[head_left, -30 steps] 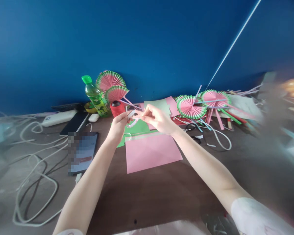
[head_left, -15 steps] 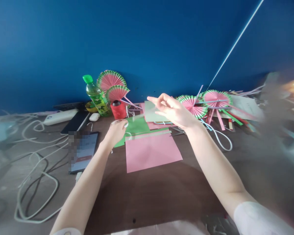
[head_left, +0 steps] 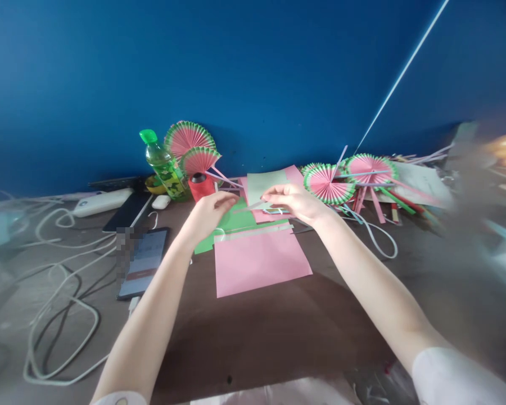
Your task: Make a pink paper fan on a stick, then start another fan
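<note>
My left hand is closed above the green paper, fingers curled inward. It holds a tape roll that showed as a pale ring a moment before; the fingers now hide it. A thin translucent strip of tape stretches between my two hands. My right hand pinches the strip's far end between thumb and fingertips. Just below the hands lies a pink paper sheet, with a pale strip along its upper edge and a curled bit at the left end. It overlaps the green paper.
Pink and green pleated paper fans stand at the back left and lie at the right. A green-capped bottle and a red spool stand behind my left hand. Phones and a white cable lie left.
My right hand has come down and closed from a loose, finger-extended pose. My left hand has risen and turned inward, toward it. The strip now shows between them.
</note>
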`<state>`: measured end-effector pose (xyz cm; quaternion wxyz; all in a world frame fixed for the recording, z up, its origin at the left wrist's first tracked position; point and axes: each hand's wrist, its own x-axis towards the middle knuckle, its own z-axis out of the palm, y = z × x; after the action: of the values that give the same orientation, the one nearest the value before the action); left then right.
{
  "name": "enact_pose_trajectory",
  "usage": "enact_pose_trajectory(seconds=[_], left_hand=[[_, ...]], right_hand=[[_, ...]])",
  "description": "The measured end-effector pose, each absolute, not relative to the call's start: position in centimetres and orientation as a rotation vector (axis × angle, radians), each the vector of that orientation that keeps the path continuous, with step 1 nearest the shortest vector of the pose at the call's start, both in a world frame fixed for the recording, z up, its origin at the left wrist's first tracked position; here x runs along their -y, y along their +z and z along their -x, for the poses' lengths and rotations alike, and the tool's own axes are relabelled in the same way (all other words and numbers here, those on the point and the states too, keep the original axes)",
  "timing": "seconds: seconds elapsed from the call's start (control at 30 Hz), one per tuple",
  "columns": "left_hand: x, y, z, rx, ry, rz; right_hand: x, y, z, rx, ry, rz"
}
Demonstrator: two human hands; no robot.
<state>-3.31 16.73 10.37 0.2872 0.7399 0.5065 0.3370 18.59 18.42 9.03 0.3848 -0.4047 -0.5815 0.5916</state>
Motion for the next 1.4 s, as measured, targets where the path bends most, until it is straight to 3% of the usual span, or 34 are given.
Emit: enact_pose_trajectory(seconds=[0.3, 0.63, 0.97, 1.4], left_hand=[[-18.7, 9.2, 0.5, -1.293, 0.718, -2.017], [-19.8, 8.7, -0.2, -1.303, 0.552, -2.018], [-20.0, 5.4, -3.1, -1.149, 0.474, -2.016], [-20.1, 3.0, -4.4, -1.154, 0.475, -2.068]], right_hand=[[-18.8, 8.0, -20.1, 1.443, 1.502, 1.087], [-19.9, 8.6, -22.3, 1.64, 0.813, 1.402], [-20.1, 8.8, -23.5, 1.773, 1.047, 1.428], [-21.1, 7.0, -24.3, 1.939, 1.013, 1.611]])
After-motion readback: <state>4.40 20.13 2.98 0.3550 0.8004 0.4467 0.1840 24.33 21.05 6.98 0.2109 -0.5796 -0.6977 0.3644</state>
